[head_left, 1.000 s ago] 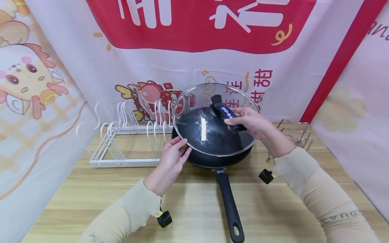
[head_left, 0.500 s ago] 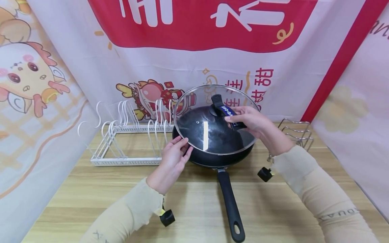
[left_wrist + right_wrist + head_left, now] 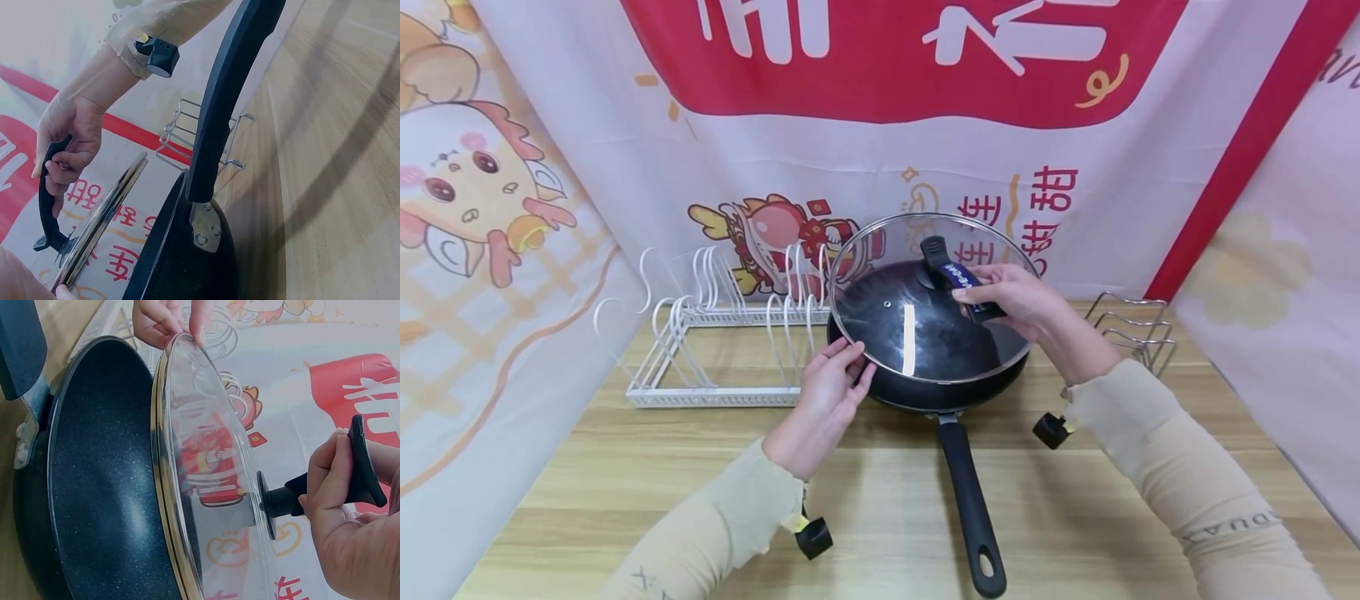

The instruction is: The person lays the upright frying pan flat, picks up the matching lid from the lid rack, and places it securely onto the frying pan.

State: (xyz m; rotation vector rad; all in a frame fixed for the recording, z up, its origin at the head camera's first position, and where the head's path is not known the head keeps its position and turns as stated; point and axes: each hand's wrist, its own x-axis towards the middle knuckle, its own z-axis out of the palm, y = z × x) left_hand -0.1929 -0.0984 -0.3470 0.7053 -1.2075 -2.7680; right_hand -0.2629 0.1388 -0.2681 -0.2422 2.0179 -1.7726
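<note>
A glass lid with a metal rim hangs tilted above a black frying pan, and a gap shows between the two in the right wrist view. My right hand grips the black lid handle, fingers curled round it. At the lid's lower left rim, my left hand pinches the edge between thumb and fingers. The pan sits on the wooden table with its long black handle pointing toward me. Its dark speckled inside shows in the right wrist view.
A white wire dish rack stands left of the pan, close to its side. Behind and to the right is a small metal wire rack. Printed cloth hangs behind the wooden table.
The lid has tipped slightly, its far edge a little lower. Both hands keep their hold, and the pan has stayed in place.
</note>
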